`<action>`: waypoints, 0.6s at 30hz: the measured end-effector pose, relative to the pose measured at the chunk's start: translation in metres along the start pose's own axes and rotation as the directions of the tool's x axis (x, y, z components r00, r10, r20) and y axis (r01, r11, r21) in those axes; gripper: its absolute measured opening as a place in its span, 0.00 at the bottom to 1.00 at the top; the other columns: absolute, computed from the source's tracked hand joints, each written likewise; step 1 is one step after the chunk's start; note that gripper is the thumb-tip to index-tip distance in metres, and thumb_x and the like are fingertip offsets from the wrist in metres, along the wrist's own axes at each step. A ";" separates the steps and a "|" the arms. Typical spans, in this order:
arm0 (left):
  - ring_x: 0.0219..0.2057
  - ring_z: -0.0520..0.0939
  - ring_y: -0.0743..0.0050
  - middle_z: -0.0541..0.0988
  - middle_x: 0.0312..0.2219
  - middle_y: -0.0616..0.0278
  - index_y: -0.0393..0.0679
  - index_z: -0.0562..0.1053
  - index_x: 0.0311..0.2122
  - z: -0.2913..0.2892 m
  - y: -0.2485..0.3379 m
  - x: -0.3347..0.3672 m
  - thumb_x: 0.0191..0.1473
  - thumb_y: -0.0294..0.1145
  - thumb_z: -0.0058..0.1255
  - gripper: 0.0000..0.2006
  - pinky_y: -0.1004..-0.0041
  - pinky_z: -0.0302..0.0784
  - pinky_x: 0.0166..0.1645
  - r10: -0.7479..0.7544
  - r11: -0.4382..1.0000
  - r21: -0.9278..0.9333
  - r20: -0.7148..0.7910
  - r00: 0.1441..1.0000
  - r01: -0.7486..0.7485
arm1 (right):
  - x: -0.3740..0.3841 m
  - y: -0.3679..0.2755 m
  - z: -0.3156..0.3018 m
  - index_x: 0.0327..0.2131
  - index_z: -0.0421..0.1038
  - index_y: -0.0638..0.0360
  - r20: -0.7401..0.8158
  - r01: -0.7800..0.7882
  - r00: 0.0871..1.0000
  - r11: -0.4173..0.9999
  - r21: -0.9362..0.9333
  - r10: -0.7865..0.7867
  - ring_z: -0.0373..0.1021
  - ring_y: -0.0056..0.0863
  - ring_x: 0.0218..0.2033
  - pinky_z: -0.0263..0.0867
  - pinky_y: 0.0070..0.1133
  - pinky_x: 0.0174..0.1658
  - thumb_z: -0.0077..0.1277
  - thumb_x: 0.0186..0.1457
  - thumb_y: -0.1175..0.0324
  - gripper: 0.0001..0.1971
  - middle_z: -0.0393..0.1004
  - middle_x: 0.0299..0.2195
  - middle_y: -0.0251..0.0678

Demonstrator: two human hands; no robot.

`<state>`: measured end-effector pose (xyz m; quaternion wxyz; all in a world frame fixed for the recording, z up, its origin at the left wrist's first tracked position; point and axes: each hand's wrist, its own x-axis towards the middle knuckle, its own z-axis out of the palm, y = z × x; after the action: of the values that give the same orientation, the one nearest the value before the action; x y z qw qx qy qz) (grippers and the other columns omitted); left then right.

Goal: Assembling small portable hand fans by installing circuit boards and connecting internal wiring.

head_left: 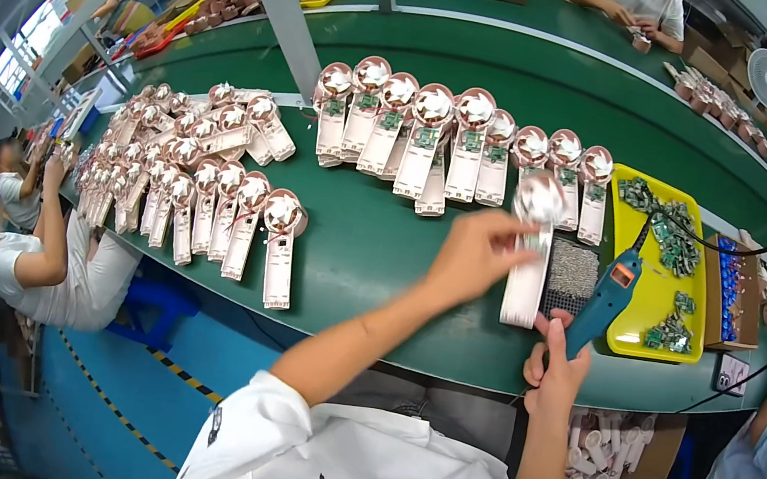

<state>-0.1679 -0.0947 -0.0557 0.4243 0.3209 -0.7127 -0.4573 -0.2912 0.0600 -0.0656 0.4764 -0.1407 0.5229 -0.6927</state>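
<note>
My left hand (pixel 474 257) reaches in from the left, its thumb and fingers closed at the upper body of a pale pink handheld fan housing (pixel 523 298). The round head of that housing is smeared by motion. My right hand (pixel 557 368) grips a blue-green electric screwdriver (pixel 607 302), which points up and to the right with a cord at its upper end. A fingertip of this hand is close to the housing's lower end. Just right of the housing lies a dark tray of small metal screws (pixel 573 271), partly hidden.
Behind stand rows of fan housings (pixel 428 135) with green circuit boards; more housings (pixel 245 216) crowd the left. A yellow tray (pixel 627 331) holds loose circuit boards (pixel 681 249). Beyond it is a carton of blue parts (pixel 728 292). A box of pink-white parts (pixel 605 459) sits below. Co-workers sit around.
</note>
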 end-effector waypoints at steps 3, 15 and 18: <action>0.25 0.74 0.82 0.79 0.24 0.64 0.43 0.80 0.42 -0.015 0.003 0.072 0.44 0.36 0.66 0.18 0.77 0.71 0.31 0.042 0.988 0.151 -0.023 0.999 -0.038 | -0.004 0.006 -0.001 0.42 0.65 0.61 0.003 0.047 0.999 0.999 -0.017 -0.047 0.53 0.12 0.10 0.46 0.12 0.12 0.51 0.60 0.66 0.11 0.77 0.33 0.45; 0.33 0.82 0.49 0.80 0.29 0.45 0.45 0.81 0.40 -0.023 -0.067 0.127 0.41 0.26 0.52 0.16 0.56 0.76 0.43 0.158 0.828 0.551 -0.055 0.986 -0.102 | -0.003 0.025 -0.015 0.41 0.68 0.56 -0.059 0.082 0.995 0.996 -0.043 -0.085 0.48 0.11 0.07 0.39 0.13 0.10 0.54 0.58 0.62 0.11 0.65 0.20 0.29; 0.45 0.76 0.42 0.74 0.44 0.43 0.41 0.72 0.49 -0.038 -0.019 0.086 0.44 0.27 0.53 0.22 0.55 0.72 0.49 0.142 0.801 0.579 0.063 0.988 -0.152 | 0.002 0.025 -0.021 0.42 0.67 0.58 0.019 0.117 0.993 0.993 -0.030 -0.116 0.47 0.11 0.07 0.39 0.14 0.10 0.51 0.60 0.62 0.12 0.65 0.21 0.29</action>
<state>-0.1701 -0.1892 -0.0379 0.3342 0.3750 -0.8444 -0.1859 -0.2942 0.0711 -0.0960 0.4375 -0.1844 0.5205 -0.7097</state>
